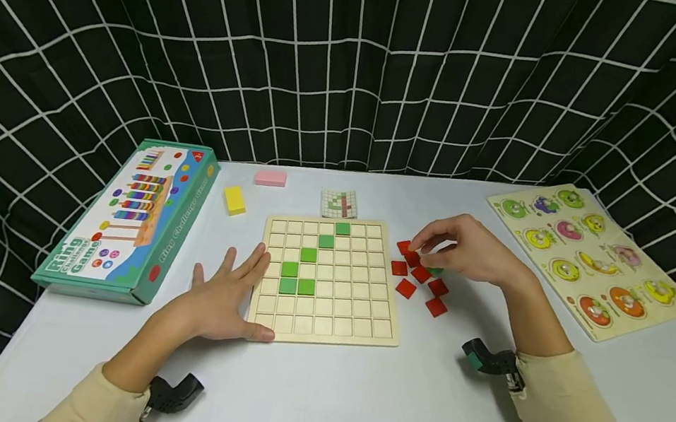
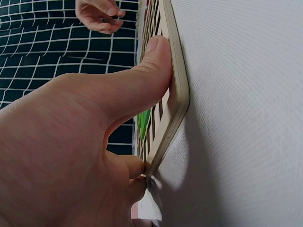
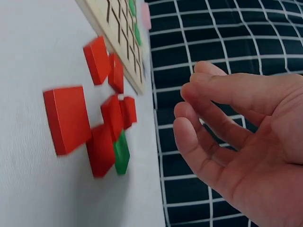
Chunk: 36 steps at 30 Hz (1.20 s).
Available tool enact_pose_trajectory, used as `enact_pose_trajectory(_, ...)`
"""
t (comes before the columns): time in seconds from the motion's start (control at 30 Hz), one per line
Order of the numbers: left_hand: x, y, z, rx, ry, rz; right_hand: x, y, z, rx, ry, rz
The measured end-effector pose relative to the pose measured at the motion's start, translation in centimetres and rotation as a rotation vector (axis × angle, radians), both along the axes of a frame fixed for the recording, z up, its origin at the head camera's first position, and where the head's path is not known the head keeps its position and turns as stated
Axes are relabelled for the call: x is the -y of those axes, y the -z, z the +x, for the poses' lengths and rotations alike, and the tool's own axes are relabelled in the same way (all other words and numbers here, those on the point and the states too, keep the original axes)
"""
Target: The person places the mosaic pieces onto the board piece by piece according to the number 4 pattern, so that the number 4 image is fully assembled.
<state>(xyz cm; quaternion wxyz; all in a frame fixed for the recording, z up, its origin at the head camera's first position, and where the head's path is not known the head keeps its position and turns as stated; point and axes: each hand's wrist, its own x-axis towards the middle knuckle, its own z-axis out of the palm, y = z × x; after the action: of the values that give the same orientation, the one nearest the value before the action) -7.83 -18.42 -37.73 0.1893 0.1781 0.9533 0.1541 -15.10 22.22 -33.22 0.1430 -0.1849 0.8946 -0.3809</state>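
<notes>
Pale matt wooden board (image 1: 329,277) — smooth glossy red tiles (image 3: 68,118).

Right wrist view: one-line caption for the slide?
Right hand, fingers loosely curled and empty, hovers over scattered red tiles and one green tile beside the wooden grid board.

Head view: the right hand (image 1: 467,249) covers part of the red tile cluster (image 1: 419,279) and most of a green tile (image 1: 436,272). The pattern card (image 1: 339,203) is too small to read. Left wrist view: the wooden grid board (image 2: 173,94) runs off the top edge. Right wrist view: the nearest red tile (image 3: 67,118) is blurred.
</notes>
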Motion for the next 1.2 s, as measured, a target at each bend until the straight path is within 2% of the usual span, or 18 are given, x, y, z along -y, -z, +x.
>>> enact_pose_trajectory(0.47,0.0,0.3,-0.2,0.002,0.003,-0.01,-2.9,2.2,-1.0,0.059,0.013,0.001)
enact_pose_trajectory(0.9,0.0,0.0,-0.1,0.014,-0.005,0.009,-3.4,3.1,-1.7,0.108,0.03,0.027)
enact_pose_trajectory(1.2,0.1,0.0,-0.2,0.005,0.0,0.005,-3.2,3.6,-1.9,0.081,0.029,0.039)
